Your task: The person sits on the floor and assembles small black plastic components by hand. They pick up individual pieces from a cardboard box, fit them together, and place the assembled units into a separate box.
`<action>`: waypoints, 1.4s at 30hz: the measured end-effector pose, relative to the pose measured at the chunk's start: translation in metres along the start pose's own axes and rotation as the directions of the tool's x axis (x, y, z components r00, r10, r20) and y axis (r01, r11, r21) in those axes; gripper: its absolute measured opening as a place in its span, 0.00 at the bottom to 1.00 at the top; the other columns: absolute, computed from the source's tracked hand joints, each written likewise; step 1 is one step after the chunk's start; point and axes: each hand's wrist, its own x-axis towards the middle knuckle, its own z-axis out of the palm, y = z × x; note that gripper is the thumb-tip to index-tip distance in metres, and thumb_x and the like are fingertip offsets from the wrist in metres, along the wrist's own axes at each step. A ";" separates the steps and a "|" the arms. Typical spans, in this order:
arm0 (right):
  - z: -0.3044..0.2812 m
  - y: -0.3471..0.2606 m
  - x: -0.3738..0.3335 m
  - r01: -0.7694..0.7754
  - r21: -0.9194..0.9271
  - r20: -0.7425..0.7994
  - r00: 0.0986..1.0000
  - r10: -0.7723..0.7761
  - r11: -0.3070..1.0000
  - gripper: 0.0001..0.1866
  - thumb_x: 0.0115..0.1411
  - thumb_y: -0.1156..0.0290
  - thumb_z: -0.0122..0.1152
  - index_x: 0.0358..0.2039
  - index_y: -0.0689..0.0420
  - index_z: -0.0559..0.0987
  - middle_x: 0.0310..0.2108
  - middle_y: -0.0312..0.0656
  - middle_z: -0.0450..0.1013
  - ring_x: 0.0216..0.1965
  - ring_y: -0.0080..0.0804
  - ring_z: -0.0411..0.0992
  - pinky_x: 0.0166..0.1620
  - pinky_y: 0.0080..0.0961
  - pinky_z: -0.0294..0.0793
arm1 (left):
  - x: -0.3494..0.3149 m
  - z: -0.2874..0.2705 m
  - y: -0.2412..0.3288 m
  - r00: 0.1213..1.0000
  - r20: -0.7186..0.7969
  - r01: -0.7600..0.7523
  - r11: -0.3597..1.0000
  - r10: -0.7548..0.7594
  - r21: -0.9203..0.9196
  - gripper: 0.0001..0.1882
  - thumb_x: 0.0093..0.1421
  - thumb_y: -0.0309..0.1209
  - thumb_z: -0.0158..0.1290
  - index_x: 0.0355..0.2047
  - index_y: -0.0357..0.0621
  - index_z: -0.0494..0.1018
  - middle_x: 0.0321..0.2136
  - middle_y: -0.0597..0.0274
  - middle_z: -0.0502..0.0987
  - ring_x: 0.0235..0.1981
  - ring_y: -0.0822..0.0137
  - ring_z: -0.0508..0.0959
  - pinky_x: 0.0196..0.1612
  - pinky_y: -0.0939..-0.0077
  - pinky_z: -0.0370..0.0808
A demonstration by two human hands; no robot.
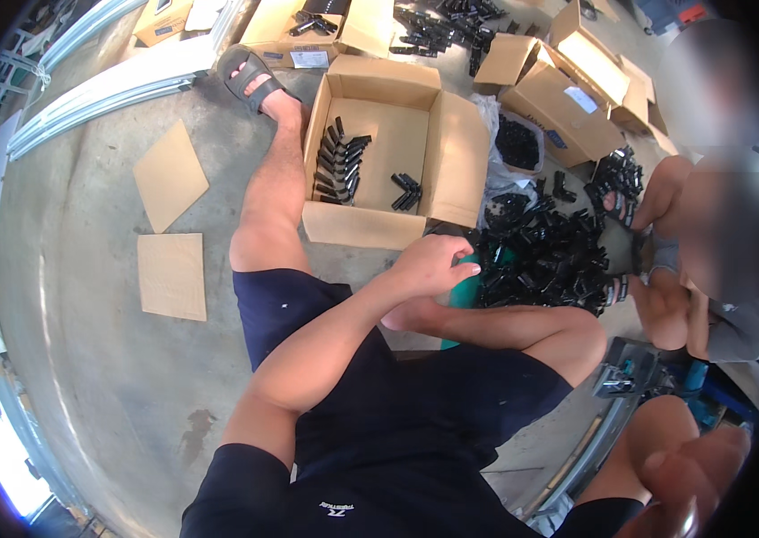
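My left hand (438,264) reaches across my lap, fingers bent and thumb apart, with a gap between them and nothing visible in it. It is just left of a heap of black angled plastic fittings (541,255) on the floor. My right hand (702,475) is raised close at the lower right, blurred; whether it holds anything is unclear. In front of me stands an open cardboard box (370,85). Inside it, a row of black fittings (339,166) lies along the left side, and a small group of fittings (406,191) lies near the front right corner.
Two cardboard sheets (172,278) lie on the floor at left, near long metal profiles (111,108). More open boxes (559,112) and loose fittings (451,27) are at the back. A plastic bag of black parts (518,143) sits beside the box. Another person (666,314) sits at right.
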 end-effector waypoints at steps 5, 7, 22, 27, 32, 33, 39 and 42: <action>0.017 -0.014 0.005 -0.024 0.007 -0.013 1.000 0.024 1.000 0.16 0.52 0.72 0.63 0.42 0.64 0.80 0.26 0.45 0.75 0.29 0.43 0.75 0.34 0.34 0.74 | 0.006 0.001 -0.007 0.998 -0.054 -0.039 0.999 0.037 -0.035 0.21 0.61 0.43 0.63 0.46 0.39 0.80 0.42 0.47 0.84 0.44 0.50 0.85 0.48 0.59 0.81; 0.020 -0.007 -0.006 -0.100 0.023 0.065 0.993 0.098 0.995 0.19 0.49 0.75 0.66 0.43 0.63 0.80 0.30 0.46 0.77 0.32 0.44 0.76 0.36 0.34 0.75 | -0.001 -0.024 0.003 0.998 -0.054 -0.025 0.986 0.034 0.165 0.21 0.61 0.42 0.63 0.48 0.39 0.80 0.42 0.47 0.84 0.46 0.48 0.83 0.49 0.60 0.80; 0.293 0.076 -0.100 -0.617 0.105 0.624 0.652 0.431 0.780 0.16 0.65 0.58 0.62 0.40 0.60 0.80 0.36 0.52 0.80 0.41 0.52 0.80 0.47 0.48 0.79 | -0.139 -0.115 0.054 0.475 -0.829 -0.001 0.942 0.296 0.336 0.16 0.65 0.30 0.59 0.50 0.33 0.78 0.47 0.50 0.82 0.53 0.51 0.79 0.60 0.61 0.72; 0.275 0.065 -0.079 -0.359 0.416 0.227 0.931 0.286 0.836 0.20 0.63 0.59 0.63 0.49 0.60 0.78 0.43 0.54 0.79 0.47 0.55 0.78 0.48 0.49 0.78 | -0.289 -0.115 -0.052 0.520 -0.669 0.323 0.847 -0.532 -0.422 0.32 0.75 0.54 0.42 0.57 0.33 0.75 0.53 0.49 0.79 0.53 0.58 0.79 0.59 0.62 0.73; 0.269 0.063 -0.086 -0.397 0.363 0.312 0.904 0.291 0.843 0.21 0.64 0.56 0.62 0.47 0.62 0.79 0.42 0.54 0.79 0.47 0.54 0.78 0.50 0.48 0.77 | -0.283 -0.057 -0.060 0.812 -0.319 -0.086 0.440 -0.490 -0.894 0.39 0.73 0.61 0.40 0.65 0.39 0.67 0.55 0.53 0.77 0.56 0.62 0.77 0.60 0.66 0.74; 0.268 0.057 -0.085 -0.368 0.379 0.279 0.920 0.274 0.849 0.21 0.64 0.56 0.63 0.47 0.62 0.79 0.43 0.54 0.80 0.47 0.55 0.78 0.50 0.48 0.77 | -0.279 -0.073 -0.085 0.785 -0.339 -0.076 0.462 -0.519 -0.883 0.37 0.73 0.60 0.41 0.63 0.37 0.69 0.53 0.53 0.79 0.53 0.62 0.79 0.57 0.68 0.76; 0.235 0.060 -0.123 -0.358 0.405 0.252 0.928 0.273 0.841 0.23 0.63 0.54 0.63 0.48 0.62 0.79 0.42 0.55 0.80 0.49 0.54 0.78 0.52 0.47 0.76 | -0.277 -0.061 -0.072 0.618 -0.589 -0.040 0.727 -0.521 -0.686 0.32 0.75 0.53 0.44 0.53 0.32 0.76 0.43 0.54 0.82 0.43 0.65 0.83 0.48 0.73 0.79; 0.229 0.057 -0.123 -0.375 0.442 0.246 0.924 0.292 0.815 0.22 0.63 0.55 0.63 0.50 0.59 0.79 0.42 0.55 0.80 0.48 0.55 0.78 0.52 0.47 0.76 | -0.303 -0.069 -0.040 0.574 -0.692 -0.134 0.784 -0.437 -0.606 0.28 0.76 0.48 0.42 0.50 0.31 0.78 0.43 0.54 0.82 0.42 0.66 0.83 0.48 0.72 0.79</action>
